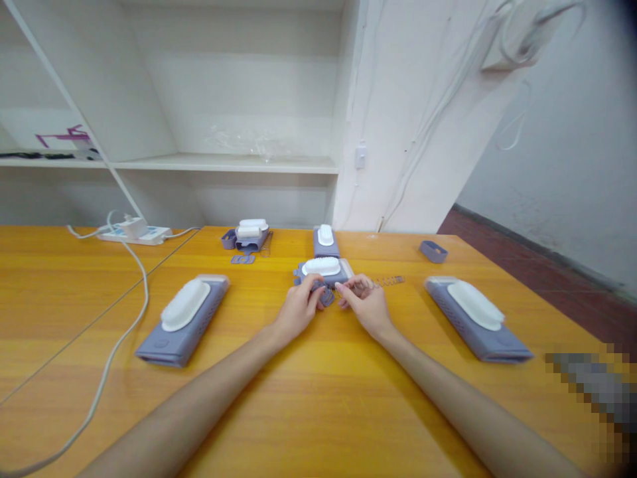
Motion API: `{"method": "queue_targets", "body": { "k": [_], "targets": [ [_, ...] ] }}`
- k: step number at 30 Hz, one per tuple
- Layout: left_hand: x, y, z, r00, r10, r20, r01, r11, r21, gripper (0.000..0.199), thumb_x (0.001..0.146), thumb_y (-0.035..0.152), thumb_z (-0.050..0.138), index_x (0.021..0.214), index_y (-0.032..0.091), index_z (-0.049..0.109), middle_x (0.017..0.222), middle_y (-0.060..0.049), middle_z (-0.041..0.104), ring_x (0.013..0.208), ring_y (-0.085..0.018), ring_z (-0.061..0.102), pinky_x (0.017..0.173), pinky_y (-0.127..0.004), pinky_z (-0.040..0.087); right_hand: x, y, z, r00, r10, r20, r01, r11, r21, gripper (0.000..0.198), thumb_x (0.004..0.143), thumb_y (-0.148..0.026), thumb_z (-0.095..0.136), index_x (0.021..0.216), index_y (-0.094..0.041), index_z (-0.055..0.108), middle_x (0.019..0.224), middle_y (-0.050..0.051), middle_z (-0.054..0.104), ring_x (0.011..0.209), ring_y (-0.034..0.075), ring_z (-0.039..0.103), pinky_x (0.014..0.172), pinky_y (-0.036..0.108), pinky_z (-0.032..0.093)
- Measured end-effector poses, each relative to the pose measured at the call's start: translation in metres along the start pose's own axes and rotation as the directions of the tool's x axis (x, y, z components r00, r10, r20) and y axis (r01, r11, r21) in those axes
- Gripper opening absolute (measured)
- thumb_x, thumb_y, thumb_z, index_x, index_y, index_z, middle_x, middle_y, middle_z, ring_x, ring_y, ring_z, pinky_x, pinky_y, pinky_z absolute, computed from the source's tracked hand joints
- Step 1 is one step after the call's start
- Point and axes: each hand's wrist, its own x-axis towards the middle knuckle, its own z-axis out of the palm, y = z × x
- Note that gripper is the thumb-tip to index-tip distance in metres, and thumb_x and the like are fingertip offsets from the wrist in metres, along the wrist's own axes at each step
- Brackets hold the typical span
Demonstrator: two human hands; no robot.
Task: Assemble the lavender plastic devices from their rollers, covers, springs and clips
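Near the middle of the table, my left hand [300, 304] is closed with its fingertips on a small grey-purple plastic piece [326, 296]. My right hand [367, 304] faces it, fingers pinched, and a thin metal coil spring [391, 281] sticks out to the right from behind those fingers. Just beyond both hands lies a grey-purple casing [334, 275] with a white oval brush [321, 267] on top. Fingers partly hide the casing's near side and the small piece.
Similar brush-topped casings lie at left [192, 322], right [478, 322] and behind [326, 249]. At the back left are another casing [251, 240], a flat plastic plate [243, 259] and a ring-like part [229, 239]. A hollow part [434, 251] and power strip [134, 232] also lie here.
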Motion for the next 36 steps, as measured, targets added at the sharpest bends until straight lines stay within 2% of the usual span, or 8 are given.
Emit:
{"method": "queue_targets", "body": {
  "k": [3, 7, 11, 15, 18, 22, 28, 36],
  "targets": [
    [0.000, 0.002, -0.001, 0.995, 0.093, 0.029, -0.094, 0.995, 0.042, 0.026, 0.089, 0.024, 0.043, 0.114, 0.021, 0.048, 0.085, -0.002, 0.065, 0.074, -0.013, 0.063, 0.071, -0.025, 0.050, 0.000, 0.001, 0.000, 0.999, 0.018, 0.028, -0.019, 0.999, 0.045, 0.033, 0.067, -0.047, 0.070, 0.072, -0.020, 0.053, 0.055, -0.001, 0.062, 0.049, 0.015, 0.062, 0.047, 0.027, 0.053],
    [0.000, 0.005, -0.002, 0.979, 0.198, 0.052, -0.202, 0.975, 0.095, 0.039, 0.084, 0.015, 0.048, 0.123, 0.021, 0.045, 0.114, -0.007, 0.060, 0.099, -0.016, 0.059, 0.088, -0.030, 0.047, 0.002, 0.007, 0.000, 0.998, 0.043, 0.054, -0.048, 0.994, 0.095, 0.036, 0.066, -0.045, 0.071, 0.089, -0.019, 0.058, 0.066, -0.001, 0.064, 0.053, 0.015, 0.063, 0.048, 0.027, 0.054],
    [0.000, 0.006, -0.003, 0.973, 0.227, 0.038, -0.230, 0.967, 0.111, 0.041, 0.085, 0.014, 0.046, 0.126, 0.020, 0.045, 0.122, -0.009, 0.056, 0.110, -0.018, 0.054, 0.096, -0.034, 0.043, 0.004, 0.010, 0.000, 0.995, 0.058, 0.076, -0.061, 0.997, 0.039, 0.033, 0.066, -0.043, 0.071, 0.086, -0.017, 0.063, 0.072, 0.002, 0.066, 0.059, 0.016, 0.064, 0.056, 0.030, 0.056],
    [0.001, 0.002, -0.002, 0.987, 0.158, 0.004, -0.157, 0.982, 0.108, 0.038, 0.088, 0.018, 0.042, 0.125, 0.020, 0.046, 0.120, -0.009, 0.057, 0.105, -0.018, 0.057, 0.091, -0.033, 0.046, 0.005, 0.011, -0.001, 0.997, -0.023, 0.074, 0.031, 0.993, -0.116, 0.030, 0.064, -0.039, 0.073, 0.083, -0.018, 0.065, 0.082, 0.005, 0.068, 0.073, 0.018, 0.064, 0.069, 0.033, 0.055],
    [0.002, -0.002, -0.001, 0.993, 0.114, -0.035, -0.110, 0.990, 0.084, 0.037, 0.088, 0.019, 0.043, 0.125, 0.020, 0.047, 0.121, -0.009, 0.057, 0.101, -0.018, 0.059, 0.088, -0.032, 0.048, 0.006, 0.015, -0.001, 0.991, -0.081, 0.107, 0.096, 0.985, -0.142, 0.029, 0.065, -0.034, 0.073, 0.087, -0.019, 0.065, 0.087, 0.005, 0.068, 0.078, 0.019, 0.065, 0.074, 0.033, 0.053],
    [0.002, -0.005, 0.000, 0.993, 0.094, -0.065, -0.091, 0.995, 0.049, 0.036, 0.088, 0.020, 0.043, 0.124, 0.020, 0.048, 0.119, -0.009, 0.059, 0.100, -0.018, 0.060, 0.088, -0.032, 0.048, 0.004, 0.018, -0.002, 0.989, -0.081, 0.122, 0.099, 0.983, -0.154, 0.028, 0.069, -0.032, 0.069, 0.093, -0.019, 0.064, 0.088, 0.005, 0.069, 0.078, 0.018, 0.065, 0.073, 0.032, 0.053],
    [0.003, -0.006, 0.001, 0.982, 0.148, -0.120, -0.145, 0.989, 0.035, 0.036, 0.087, 0.018, 0.045, 0.123, 0.019, 0.049, 0.119, -0.009, 0.059, 0.098, -0.018, 0.061, 0.086, -0.031, 0.049, 0.001, 0.008, -0.002, 0.978, -0.164, 0.128, 0.199, 0.915, -0.350, 0.022, 0.073, -0.036, 0.066, 0.086, -0.019, 0.066, 0.082, 0.004, 0.068, 0.075, 0.017, 0.064, 0.069, 0.029, 0.051],
    [-0.001, 0.001, -0.001, 0.986, 0.157, -0.047, -0.155, 0.987, 0.045, 0.042, 0.085, 0.018, 0.048, 0.126, 0.017, 0.045, 0.105, -0.010, 0.063, 0.081, -0.016, 0.063, 0.081, -0.030, 0.050, 0.002, 0.010, -0.002, 0.981, -0.170, 0.098, 0.195, 0.904, -0.382, 0.024, 0.074, -0.041, 0.065, 0.083, -0.018, 0.066, 0.080, 0.004, 0.069, 0.071, 0.016, 0.064, 0.066, 0.027, 0.051]
  ]
}}
